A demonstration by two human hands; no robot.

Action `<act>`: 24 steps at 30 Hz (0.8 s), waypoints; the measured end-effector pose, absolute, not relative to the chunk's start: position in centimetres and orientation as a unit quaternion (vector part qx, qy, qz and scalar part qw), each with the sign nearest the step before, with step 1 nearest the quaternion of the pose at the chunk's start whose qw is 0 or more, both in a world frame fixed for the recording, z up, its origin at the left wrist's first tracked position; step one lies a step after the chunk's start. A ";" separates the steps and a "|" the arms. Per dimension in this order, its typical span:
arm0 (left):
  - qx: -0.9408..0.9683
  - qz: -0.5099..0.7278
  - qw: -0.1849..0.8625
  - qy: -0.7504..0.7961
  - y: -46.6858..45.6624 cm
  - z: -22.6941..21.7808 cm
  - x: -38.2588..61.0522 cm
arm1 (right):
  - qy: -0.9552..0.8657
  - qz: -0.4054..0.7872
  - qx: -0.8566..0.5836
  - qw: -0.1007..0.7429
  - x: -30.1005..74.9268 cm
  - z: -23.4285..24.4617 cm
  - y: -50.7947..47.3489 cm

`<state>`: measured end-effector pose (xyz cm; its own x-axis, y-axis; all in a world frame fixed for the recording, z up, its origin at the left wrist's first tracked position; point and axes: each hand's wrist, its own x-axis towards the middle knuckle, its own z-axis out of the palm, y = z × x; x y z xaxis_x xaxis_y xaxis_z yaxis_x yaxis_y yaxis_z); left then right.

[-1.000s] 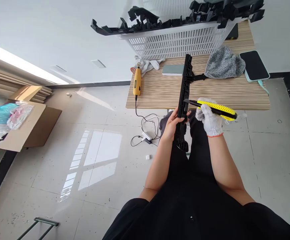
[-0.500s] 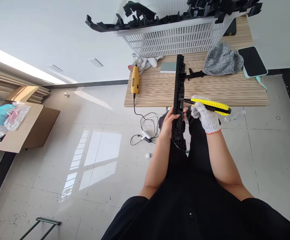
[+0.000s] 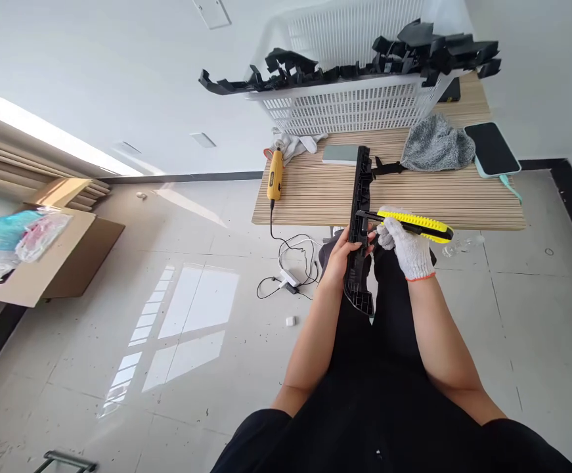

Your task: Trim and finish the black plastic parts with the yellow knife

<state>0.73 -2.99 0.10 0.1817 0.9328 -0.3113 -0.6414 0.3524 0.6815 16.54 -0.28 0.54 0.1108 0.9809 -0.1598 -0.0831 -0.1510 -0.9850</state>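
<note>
My bare left hand (image 3: 341,255) is closed round the lower half of a long black plastic part (image 3: 359,230), which stands nearly lengthwise in front of me, over my lap and the table's front edge. In my gloved right hand (image 3: 404,246) is a yellow and black utility knife (image 3: 421,225). Its blade end points left and lies at the part's right side, just above my left fingers; whether it touches I cannot tell. The glove is white knit with an orange cuff.
On the wooden table (image 3: 310,203) lie a yellow rotary tool (image 3: 275,175), a grey cloth (image 3: 436,144), a phone (image 3: 492,148) and a grey-green block (image 3: 341,154). A white basket (image 3: 339,112) carries several black plastic parts (image 3: 364,71). Cables and an adapter (image 3: 289,278) lie on the floor.
The whole view has shifted, so the table and basket appear lower. My hands keep their hold on the black part and the knife, with the blade still at the part's side.
</note>
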 end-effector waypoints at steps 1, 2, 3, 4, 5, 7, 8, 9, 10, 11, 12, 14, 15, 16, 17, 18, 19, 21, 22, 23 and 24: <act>0.202 0.532 0.742 0.354 -3.0 0.1 0.8 | -0.400 0.529 -0.543 0.516 16.6 0.6 -0.3; 0.201 0.532 0.744 0.351 -3.0 0.1 0.9 | -0.386 0.532 -0.542 0.524 16.6 0.7 -0.3; 0.200 0.532 0.745 0.349 -3.0 0.1 1.0 | -0.376 0.531 -0.543 0.530 16.5 0.8 -0.3; 0.200 0.531 0.746 0.349 -3.0 0.2 1.2 | -0.373 0.527 -0.547 0.533 16.5 0.8 -0.4; 0.200 0.531 0.745 0.351 -3.1 0.2 1.4 | -0.371 0.522 -0.553 0.534 16.5 0.9 -0.4; 0.205 0.538 0.731 0.366 -3.4 0.3 1.9 | -0.372 0.515 -0.563 0.529 16.5 0.8 -0.4; 0.210 0.543 0.720 0.377 -3.5 0.3 2.2 | -0.377 0.516 -0.564 0.522 16.6 0.8 -0.4; 0.215 0.547 0.709 0.389 -3.7 0.4 2.4 | -0.386 0.519 -0.563 0.514 16.6 0.8 -0.4; 0.220 0.549 0.701 0.399 -3.8 0.4 2.7 | -0.398 0.524 -0.558 0.506 16.7 0.7 -0.4; 0.224 0.549 0.695 0.406 -3.9 0.4 2.8 | -0.410 0.529 -0.550 0.500 16.9 0.7 -0.4; 0.229 0.549 0.692 0.409 -4.0 0.4 2.9 | -0.420 0.534 -0.541 0.496 17.0 0.6 -0.5; 0.237 0.549 0.693 0.403 -4.0 0.3 2.8 | -0.426 0.544 -0.529 0.493 17.2 0.6 -0.6; 0.241 0.550 0.692 0.400 -4.0 0.2 2.7 | -0.423 0.549 -0.528 0.490 17.3 0.6 -0.6; 0.244 0.551 0.692 0.397 -4.0 0.1 2.5 | -0.417 0.552 -0.532 0.488 17.3 0.6 -0.7; 0.247 0.552 0.692 0.394 -3.9 0.0 2.4 | -0.407 0.553 -0.539 0.488 17.3 0.6 -0.8; 0.248 0.553 0.690 0.394 -3.9 -0.2 2.4 | -0.397 0.553 -0.545 0.490 17.3 0.7 -0.9; 0.249 0.555 0.688 0.395 -3.9 -0.3 2.3 | -0.388 0.552 -0.549 0.493 17.2 0.8 -0.9; 0.249 0.556 0.684 0.401 -3.8 -0.4 2.4 | -0.384 0.549 -0.546 0.502 17.0 0.8 -1.0; 0.250 0.555 0.683 0.404 -3.7 -0.4 2.4 | -0.389 0.546 -0.542 0.506 17.0 0.8 -1.0; 0.252 0.553 0.683 0.406 -3.7 -0.3 2.4 | -0.397 0.540 -0.540 0.510 16.9 0.8 -0.9; 0.256 0.549 0.685 0.405 -3.7 -0.2 2.3 | -0.403 0.531 -0.541 0.512 16.9 0.7 -0.7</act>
<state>2.30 -3.71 -0.20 0.0687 0.9594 -0.2736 -0.5452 0.2658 0.7951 16.88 -0.73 0.66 0.1106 0.9807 -0.1611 -0.1078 -0.1493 -0.9829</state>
